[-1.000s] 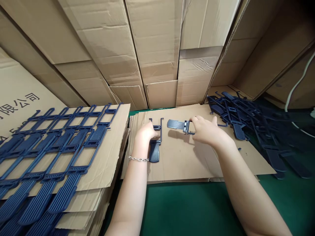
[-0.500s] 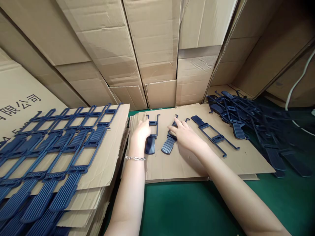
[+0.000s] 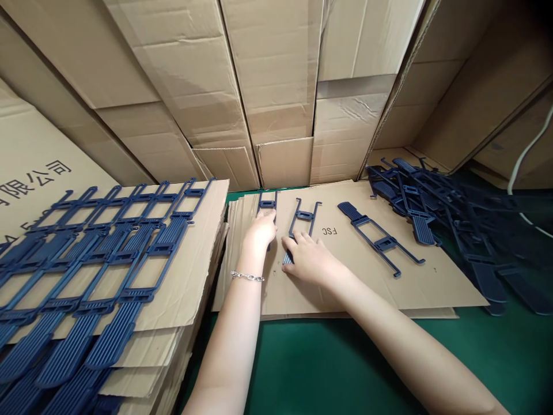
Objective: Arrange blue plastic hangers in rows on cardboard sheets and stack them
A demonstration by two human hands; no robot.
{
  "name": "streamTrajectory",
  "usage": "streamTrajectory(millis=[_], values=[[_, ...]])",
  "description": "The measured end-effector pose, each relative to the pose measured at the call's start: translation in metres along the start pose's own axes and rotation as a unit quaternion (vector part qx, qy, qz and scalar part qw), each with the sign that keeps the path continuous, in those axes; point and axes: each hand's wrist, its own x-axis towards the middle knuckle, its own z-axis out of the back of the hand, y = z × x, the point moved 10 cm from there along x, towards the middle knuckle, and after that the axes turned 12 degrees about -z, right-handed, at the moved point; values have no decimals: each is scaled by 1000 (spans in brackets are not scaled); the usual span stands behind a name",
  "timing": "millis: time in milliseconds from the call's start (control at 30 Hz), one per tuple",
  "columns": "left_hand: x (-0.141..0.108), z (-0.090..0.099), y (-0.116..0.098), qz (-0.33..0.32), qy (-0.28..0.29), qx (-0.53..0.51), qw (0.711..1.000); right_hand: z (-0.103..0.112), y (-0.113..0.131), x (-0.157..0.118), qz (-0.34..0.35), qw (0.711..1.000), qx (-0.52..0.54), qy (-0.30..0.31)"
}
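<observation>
My left hand (image 3: 261,233) has its fingers closed around the middle of a dark blue plastic frame (image 3: 268,204); the hooked end shows beyond the fingers, while the hand covers most of the rest. Beside it, my right hand (image 3: 310,256) grips the ribbed paddle end of a second blue plastic frame (image 3: 305,215), thumb and forefinger at the paddle's edge. Both frames lie on the flat cardboard sheet (image 3: 345,288). A third blue frame (image 3: 386,244) rests to the right, paddle end pointing away, with neither hand touching it.
A tangled pile of blue frames (image 3: 421,199) lies at the right. On the left, rows of similar frames (image 3: 116,282) cover a stack of cardboard sheets (image 3: 185,288). Cardboard boxes (image 3: 276,86) wall off the back, a white cable (image 3: 525,150) hangs right, and green tabletop (image 3: 319,363) shows in front.
My right hand has slid left and nearer onto the second frame's paddle, and that frame has shifted left. My left hand and its frame moved slightly; printed letters on the cardboard are now uncovered.
</observation>
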Motion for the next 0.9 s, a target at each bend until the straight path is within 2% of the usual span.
streamTrajectory(millis=[100, 233, 300, 433, 633, 900], values=[[-1, -1, 4, 18, 3, -3, 1000, 3, -3, 1, -30, 1000, -4, -4], [-3, 0, 5, 26, 7, -6, 1000, 13, -12, 4, -80, 996, -1, -41], [-5, 2, 5, 30, 9, -7, 999, 13, -12, 8, -57, 997, -8, -45], [-9, 4, 7, 51, 23, -7, 998, 6, -3, 16, 50, 998, 9, -41], [-9, 3, 6, 65, 35, -5, 997, -5, -11, 27, 37, 998, 58, -16], [-7, 3, 5, 67, 14, -18, 997, -2, -17, 33, 43, 996, 76, -15]])
